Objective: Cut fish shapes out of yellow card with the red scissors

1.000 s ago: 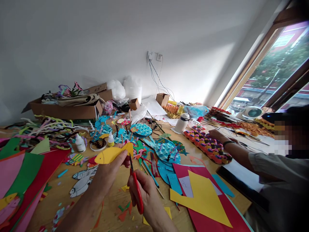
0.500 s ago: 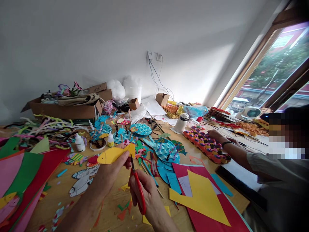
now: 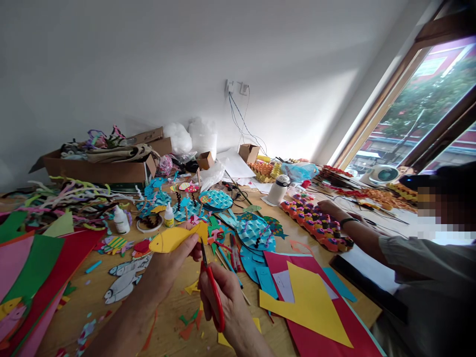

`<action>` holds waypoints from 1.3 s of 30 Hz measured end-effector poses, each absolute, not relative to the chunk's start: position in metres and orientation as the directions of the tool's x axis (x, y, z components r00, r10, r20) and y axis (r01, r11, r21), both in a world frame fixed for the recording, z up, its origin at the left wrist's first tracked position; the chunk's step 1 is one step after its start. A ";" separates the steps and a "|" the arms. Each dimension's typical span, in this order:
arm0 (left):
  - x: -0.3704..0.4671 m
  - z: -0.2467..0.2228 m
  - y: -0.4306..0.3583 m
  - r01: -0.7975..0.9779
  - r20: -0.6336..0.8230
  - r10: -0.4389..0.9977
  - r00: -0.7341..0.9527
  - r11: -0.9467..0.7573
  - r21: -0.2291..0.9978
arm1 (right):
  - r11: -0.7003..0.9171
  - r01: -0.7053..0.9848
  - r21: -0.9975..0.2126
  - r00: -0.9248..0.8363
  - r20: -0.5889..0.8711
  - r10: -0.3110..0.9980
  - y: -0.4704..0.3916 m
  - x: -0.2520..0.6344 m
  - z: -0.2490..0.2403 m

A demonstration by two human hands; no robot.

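A yellow paper fish (image 3: pixel 169 240) with a drawn eye and gill line is pinched in my left hand (image 3: pixel 186 250), near its tail. My right hand (image 3: pixel 225 297) is closed round the red handles of a pair of scissors (image 3: pixel 216 302). The scissors' dark blades point up at the fish's tail and appear to touch its edge. Below my hands lie small orange and green paper scraps (image 3: pixel 189 327). To the right, a cut yellow sheet (image 3: pixel 318 302) rests on red paper (image 3: pixel 273 263).
Glue bottles (image 3: pixel 121 220), black-and-white paper fish (image 3: pixel 124 285) and blue fish crafts (image 3: pixel 255 233) lie about my hands. Coloured sheets (image 3: pixel 44 263) are stacked at left, before a cardboard box (image 3: pixel 100 171). At right, another person's arm (image 3: pixel 362 235) reaches to a painted egg carton (image 3: pixel 316 223).
The view has shifted very slightly. My hands, the yellow fish and the scissors keep almost the same position.
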State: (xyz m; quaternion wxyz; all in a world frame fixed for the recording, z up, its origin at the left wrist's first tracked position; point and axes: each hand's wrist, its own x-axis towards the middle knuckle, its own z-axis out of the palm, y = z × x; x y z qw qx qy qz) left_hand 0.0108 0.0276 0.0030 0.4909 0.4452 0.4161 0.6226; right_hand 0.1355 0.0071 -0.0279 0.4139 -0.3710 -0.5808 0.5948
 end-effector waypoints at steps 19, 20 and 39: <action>0.002 0.008 0.029 -0.140 0.108 0.994 -0.026 -0.111 0.984 | 0.058 -0.015 -0.998 -0.390 0.060 0.919 0.004 0.145 -0.037; 0.002 0.008 0.029 -0.131 0.112 0.993 -0.023 -0.114 0.985 | 0.057 -0.019 -0.998 -0.397 0.060 0.916 0.004 0.145 -0.037; 0.005 0.014 0.025 -0.097 0.069 0.998 0.006 -0.068 0.993 | 0.087 0.035 -0.996 -0.404 0.066 0.913 0.004 0.151 -0.039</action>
